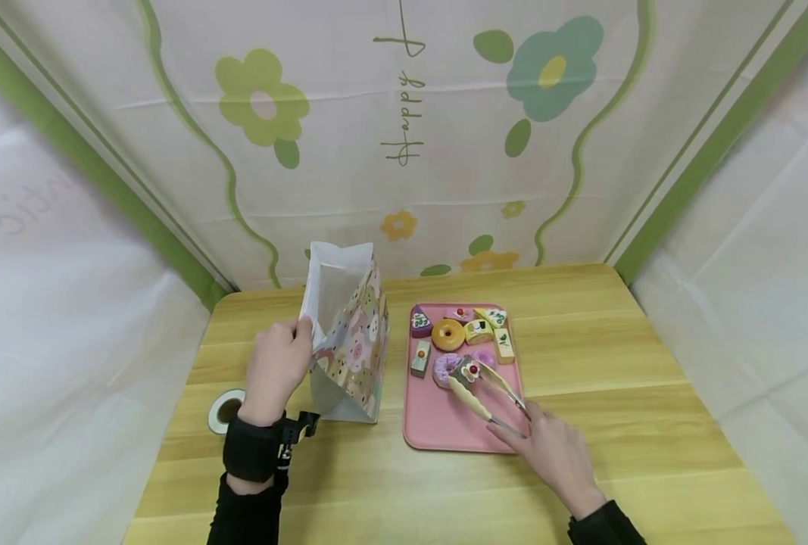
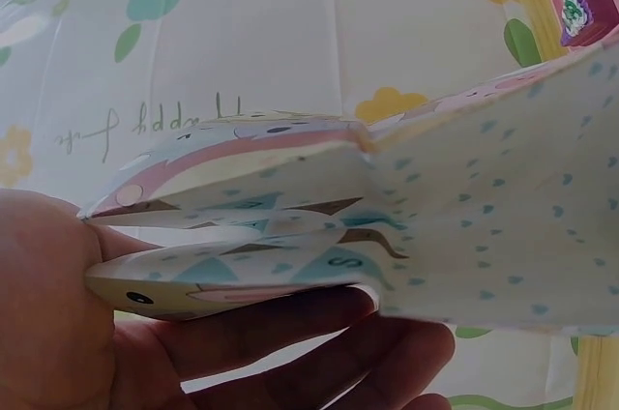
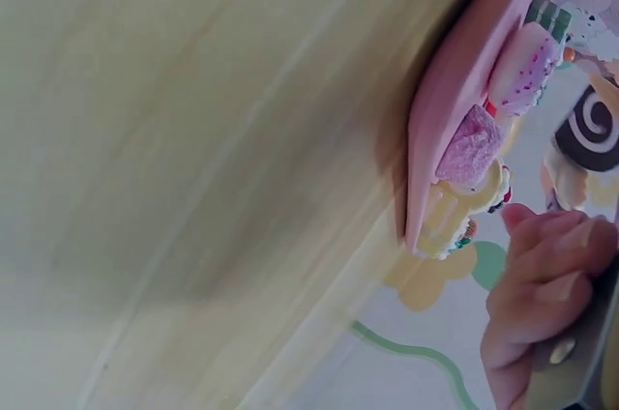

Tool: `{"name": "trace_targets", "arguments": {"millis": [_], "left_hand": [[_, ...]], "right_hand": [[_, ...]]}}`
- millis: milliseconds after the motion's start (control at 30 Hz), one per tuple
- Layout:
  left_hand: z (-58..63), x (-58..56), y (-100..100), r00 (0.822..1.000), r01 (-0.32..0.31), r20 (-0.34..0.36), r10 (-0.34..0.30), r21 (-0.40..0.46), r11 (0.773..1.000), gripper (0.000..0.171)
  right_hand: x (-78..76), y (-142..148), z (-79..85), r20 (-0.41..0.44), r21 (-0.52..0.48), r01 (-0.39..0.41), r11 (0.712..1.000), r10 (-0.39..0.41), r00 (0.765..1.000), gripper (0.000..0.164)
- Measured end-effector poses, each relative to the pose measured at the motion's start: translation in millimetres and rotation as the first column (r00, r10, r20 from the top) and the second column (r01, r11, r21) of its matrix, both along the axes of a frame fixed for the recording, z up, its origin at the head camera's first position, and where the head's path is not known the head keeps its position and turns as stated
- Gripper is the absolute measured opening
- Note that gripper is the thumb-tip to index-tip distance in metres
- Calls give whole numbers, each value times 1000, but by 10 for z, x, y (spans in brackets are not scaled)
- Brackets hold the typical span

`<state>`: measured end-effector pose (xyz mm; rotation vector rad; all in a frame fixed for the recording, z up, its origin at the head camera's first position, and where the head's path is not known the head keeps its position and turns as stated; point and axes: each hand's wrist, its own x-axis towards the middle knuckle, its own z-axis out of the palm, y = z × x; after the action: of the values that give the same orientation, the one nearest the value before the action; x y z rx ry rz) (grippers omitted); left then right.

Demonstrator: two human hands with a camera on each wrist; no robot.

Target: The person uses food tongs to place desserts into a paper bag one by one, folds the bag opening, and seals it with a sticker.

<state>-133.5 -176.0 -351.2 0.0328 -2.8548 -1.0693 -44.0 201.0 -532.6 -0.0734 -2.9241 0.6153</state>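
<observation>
My left hand grips the near-left top edge of a patterned paper bag, which stands upright with its mouth spread. In the left wrist view the bag's folded side lies between thumb and fingers. With my right hand I hold tongs with cream-coloured tips. Between those tips is a dark toy roll cake topped with a flower and red cherry, over the pink tray. Its black-and-white swirl shows in the right wrist view, raised from the tray.
Several toy sweets are on the tray, including an orange donut, a purple donut, a purple cake slice and a small rectangular cake. A roll of tape lies left of the bag. A flowered cloth hangs behind the wooden table.
</observation>
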Motion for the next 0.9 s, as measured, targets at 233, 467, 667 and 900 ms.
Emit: {"name": "trace_targets", "arguments": {"millis": [233,467,667,900], "left_hand": [[-12,16,-4,1000,-7,-20,7,-13,1000,48],[-12,13,-3,1000,-18,-23,18,-9,1000,47],[-19,5,-9,1000,-7,-17,7,-4,1000,46],[-13,-6,-11,1000,-10,-8,10,-4,1000,48]], "right_hand": [[-10,-12,56,-16,-30,15,999,-15,1000,72],[-15,-6,63,8,-35,18,999,-18,1000,71],[-16,-6,71,33,-46,22,999,-21,999,71],[-25,-16,87,88,-73,30,997,-23,996,78]]}}
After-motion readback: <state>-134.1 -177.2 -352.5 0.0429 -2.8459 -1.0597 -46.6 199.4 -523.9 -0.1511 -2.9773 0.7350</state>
